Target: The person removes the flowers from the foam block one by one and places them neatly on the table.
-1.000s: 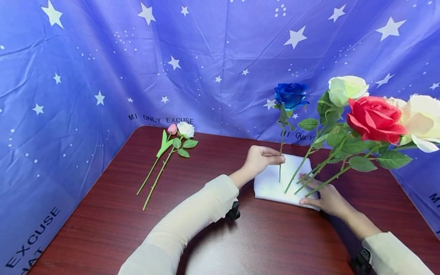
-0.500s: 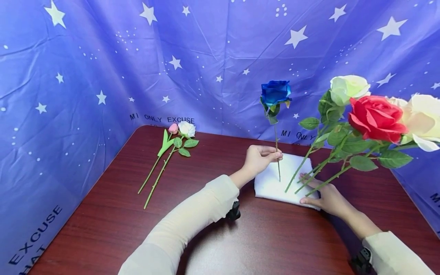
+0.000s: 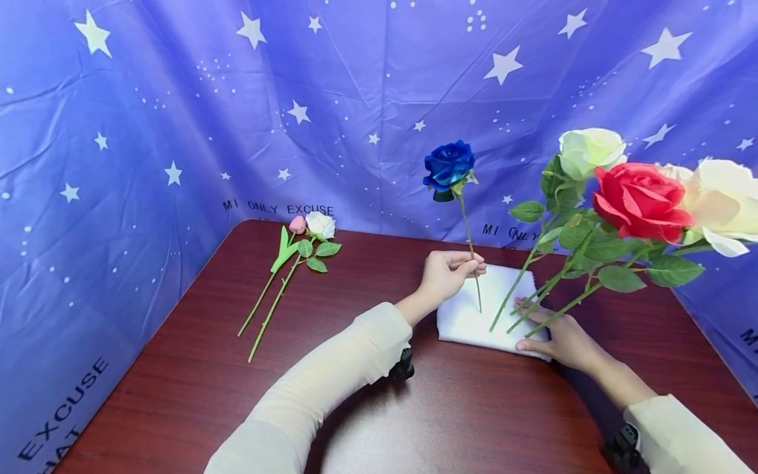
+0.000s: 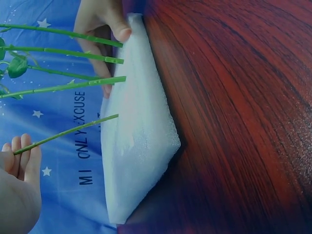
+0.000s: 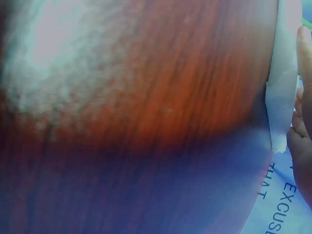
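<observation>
My left hand (image 3: 450, 273) pinches the stem of a blue rose (image 3: 450, 166) between thumb and fingers. The rose leans to the left, and its stem's lower end meets the top of a white foam block (image 3: 462, 322). On the block's right side rests my right hand (image 3: 565, 342), thumb at the near edge and fingers spread among the stems. A red rose (image 3: 644, 201), a pale green-white rose (image 3: 592, 153) and cream flowers (image 3: 725, 201) stand in the block, tilted right. In the left wrist view the blue rose's stem (image 4: 68, 130) enters the foam apart from the other stems.
On the left of the dark red wooden table (image 3: 367, 408) lie a pink tulip (image 3: 297, 225) and a white rose (image 3: 320, 225), stems toward the near side. A blue star-patterned cloth (image 3: 355, 79) hangs behind and around the table. The standing blooms lean past the block's right side.
The blue rose's head has swung left, from upright to a left lean, while its stem end stays at the same place on the foam. The right hand keeps its place.
</observation>
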### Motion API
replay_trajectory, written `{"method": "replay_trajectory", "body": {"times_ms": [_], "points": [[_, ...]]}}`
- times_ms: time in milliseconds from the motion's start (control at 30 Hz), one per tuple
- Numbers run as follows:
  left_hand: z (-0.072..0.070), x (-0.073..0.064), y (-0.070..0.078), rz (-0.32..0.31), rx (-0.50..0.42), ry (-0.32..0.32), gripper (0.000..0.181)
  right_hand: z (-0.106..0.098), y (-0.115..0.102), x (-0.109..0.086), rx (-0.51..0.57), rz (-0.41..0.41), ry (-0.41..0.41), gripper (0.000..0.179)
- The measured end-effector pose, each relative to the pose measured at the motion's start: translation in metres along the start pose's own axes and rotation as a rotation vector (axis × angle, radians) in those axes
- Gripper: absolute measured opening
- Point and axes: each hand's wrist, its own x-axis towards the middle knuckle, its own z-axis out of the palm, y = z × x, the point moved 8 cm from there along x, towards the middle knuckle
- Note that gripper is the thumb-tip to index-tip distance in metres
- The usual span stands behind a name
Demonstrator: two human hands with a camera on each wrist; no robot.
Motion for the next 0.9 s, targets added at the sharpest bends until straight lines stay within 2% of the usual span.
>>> {"method": "replay_trajectory", "body": {"times_ms": [267,533,733,900], "points": [[-0.0003,0.0000,-0.0011,-0.017,-0.018,-0.002,0.016,-0.0001,-0.0024,0.0035,0.020,-0.024,-0.020,0.062],[-0.0018,0.0006,-0.0029,-0.026,-0.091,0.018,0.020,0.0015,-0.0007,0.0024,0.031,-0.005,-0.025,0.063],[-0.0021,0.0018,-0.0012,-0.001,-0.072,0.006,0.019,-0.0001,-0.0014,0.0029,0.033,-0.017,-0.008,0.063],[-0.0029,0.0021,-0.0044,-0.008,-0.063,0.022,0.017,-0.0007,-0.0023,0.0030,0.042,-0.029,-0.001,0.064]]}}
